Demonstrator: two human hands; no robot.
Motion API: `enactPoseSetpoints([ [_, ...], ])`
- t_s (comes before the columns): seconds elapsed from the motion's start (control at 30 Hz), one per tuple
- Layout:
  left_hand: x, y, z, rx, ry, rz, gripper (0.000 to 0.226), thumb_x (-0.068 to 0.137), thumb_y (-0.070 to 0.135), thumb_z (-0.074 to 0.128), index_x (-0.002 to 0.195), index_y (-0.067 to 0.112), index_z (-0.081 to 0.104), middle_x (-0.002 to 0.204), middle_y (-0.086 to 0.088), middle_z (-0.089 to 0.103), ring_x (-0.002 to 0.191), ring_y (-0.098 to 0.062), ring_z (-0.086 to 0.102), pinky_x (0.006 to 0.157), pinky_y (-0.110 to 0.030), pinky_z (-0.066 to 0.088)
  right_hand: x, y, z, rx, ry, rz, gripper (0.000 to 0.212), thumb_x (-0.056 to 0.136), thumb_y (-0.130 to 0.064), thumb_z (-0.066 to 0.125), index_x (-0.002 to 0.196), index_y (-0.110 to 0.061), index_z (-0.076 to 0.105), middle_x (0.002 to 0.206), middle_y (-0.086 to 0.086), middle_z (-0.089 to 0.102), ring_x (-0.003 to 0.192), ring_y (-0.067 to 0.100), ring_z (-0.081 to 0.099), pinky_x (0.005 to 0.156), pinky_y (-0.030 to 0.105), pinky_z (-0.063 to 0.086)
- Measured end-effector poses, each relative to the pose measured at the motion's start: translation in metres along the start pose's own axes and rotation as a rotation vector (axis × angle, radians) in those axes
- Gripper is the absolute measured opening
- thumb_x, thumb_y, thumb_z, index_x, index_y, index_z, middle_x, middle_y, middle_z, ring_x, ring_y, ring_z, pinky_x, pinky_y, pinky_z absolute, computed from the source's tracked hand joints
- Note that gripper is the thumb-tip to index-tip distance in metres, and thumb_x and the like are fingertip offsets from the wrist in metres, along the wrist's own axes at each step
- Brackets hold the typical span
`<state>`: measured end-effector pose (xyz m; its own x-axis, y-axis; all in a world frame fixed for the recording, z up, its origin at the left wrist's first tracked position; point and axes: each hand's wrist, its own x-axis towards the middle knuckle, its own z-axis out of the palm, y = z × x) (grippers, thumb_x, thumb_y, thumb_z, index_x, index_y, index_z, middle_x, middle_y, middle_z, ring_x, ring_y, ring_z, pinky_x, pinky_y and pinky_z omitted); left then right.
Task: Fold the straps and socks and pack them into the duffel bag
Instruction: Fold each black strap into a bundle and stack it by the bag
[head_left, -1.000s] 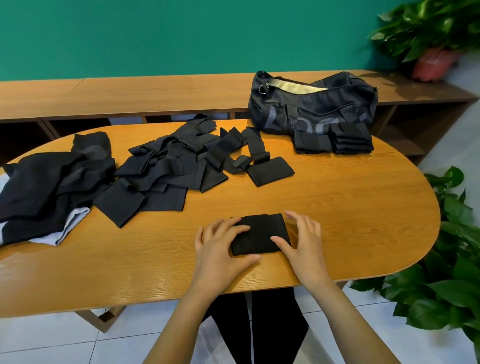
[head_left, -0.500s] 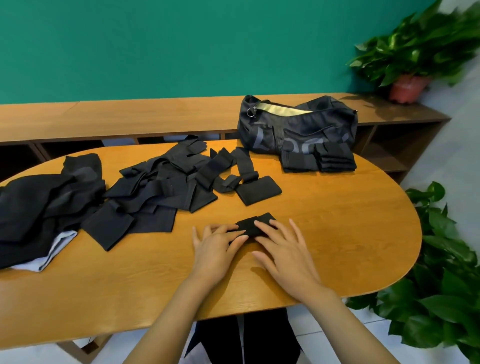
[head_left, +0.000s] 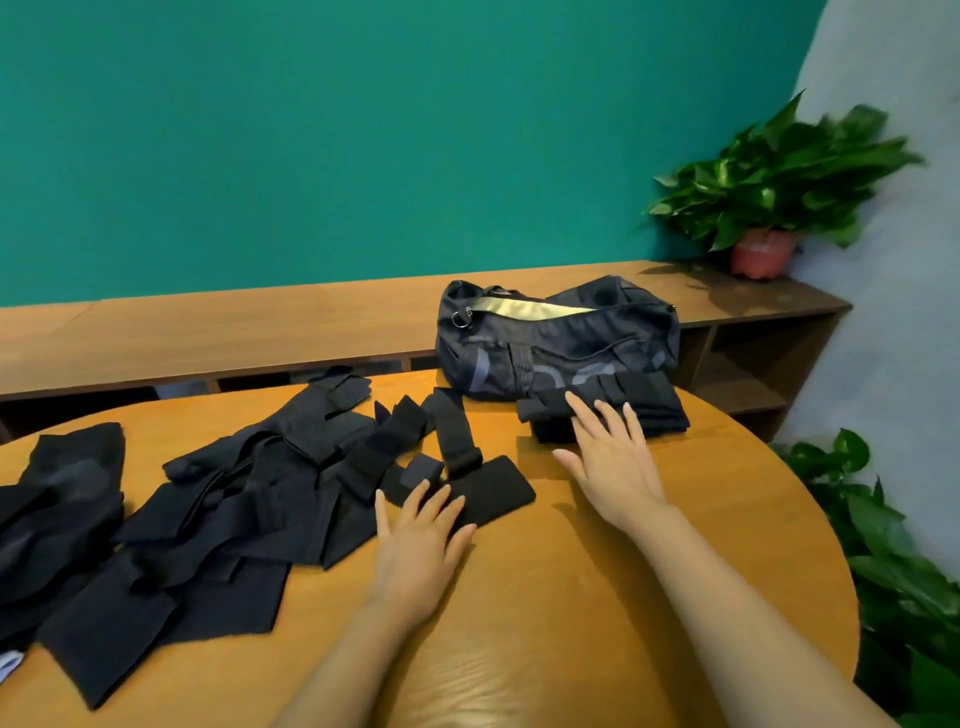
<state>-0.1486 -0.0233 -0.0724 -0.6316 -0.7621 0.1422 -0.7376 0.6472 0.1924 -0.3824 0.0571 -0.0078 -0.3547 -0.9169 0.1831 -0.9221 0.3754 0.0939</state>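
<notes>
The dark duffel bag sits unzipped at the table's far side, its pale lining showing. In front of it lies a stack of folded black straps. My right hand rests flat on the stack's left part, fingers straight, on a folded strap lying on top. A loose black strap with a wide pad lies mid-table. My left hand lies flat with its fingertips on that pad's near edge. Unfolded straps are spread to the left.
Dark socks or cloths are heaped at the table's far left edge. The oval wooden table ends close on the right, with leafy plants beside it. A low wooden shelf and a potted plant stand behind.
The folded strap that both hands pressed at the table's front now lies on the stack by the bag under my right hand. My left hand moved forward onto a loose strap's pad.
</notes>
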Motion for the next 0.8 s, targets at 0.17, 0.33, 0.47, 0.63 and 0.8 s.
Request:
enactPoseSetpoints([
  [0.17,0.000,-0.006,0.015,-0.043,0.069,-0.016,0.108,0.071,0.074,-0.031,0.148,0.036,0.035,0.157,0.017,0.025,0.148,-0.007,0.002,0.114,-0.052,-0.015,0.029,0.018,0.016,-0.031,-0.060,0.024,0.063,0.103,-0.052,0.019,0.150,-0.012,0.031,0.163,-0.009,-0.006,0.150,0.021,0.003,0.121,0.047,-0.003],
  [0.33,-0.001,-0.006,0.016,-0.034,0.081,-0.014,0.079,0.088,0.065,-0.003,0.144,0.034,0.043,0.153,0.015,0.034,0.148,-0.008,0.009,0.115,-0.053,-0.013,0.034,0.020,0.031,-0.016,-0.156,0.003,0.057,0.104,-0.049,0.018,0.143,-0.017,0.043,0.164,-0.002,0.006,0.151,0.020,0.001,0.119,0.050,-0.009],
  [0.47,-0.002,-0.006,0.014,-0.075,0.146,0.006,0.068,0.093,0.060,0.010,0.139,0.030,0.052,0.151,0.010,0.040,0.146,-0.012,0.019,0.116,-0.055,-0.007,0.027,0.003,0.027,0.188,0.033,-0.051,0.041,0.102,-0.045,0.035,0.134,-0.023,0.048,0.160,0.000,0.024,0.149,0.017,0.012,0.121,0.041,-0.002],
  [0.63,-0.002,-0.007,0.004,-0.010,0.133,-0.052,0.062,0.095,0.055,0.015,0.134,0.030,0.056,0.150,0.007,0.042,0.145,-0.020,0.024,0.112,-0.056,-0.016,-0.004,-0.056,0.029,0.415,-0.144,-0.293,0.055,0.100,-0.051,0.035,0.151,-0.032,0.026,0.160,-0.011,0.018,0.148,0.006,0.008,0.121,0.036,-0.001],
  [0.8,0.000,-0.017,-0.005,-0.010,-0.012,-0.220,0.051,0.102,0.051,0.018,0.151,0.037,0.025,0.160,0.019,0.012,0.150,-0.020,0.000,0.109,-0.064,-0.015,-0.045,-0.073,0.049,0.351,-0.164,-0.203,0.085,0.079,-0.070,-0.005,0.152,-0.038,0.024,0.159,-0.014,0.022,0.148,0.008,0.006,0.120,0.038,-0.007],
])
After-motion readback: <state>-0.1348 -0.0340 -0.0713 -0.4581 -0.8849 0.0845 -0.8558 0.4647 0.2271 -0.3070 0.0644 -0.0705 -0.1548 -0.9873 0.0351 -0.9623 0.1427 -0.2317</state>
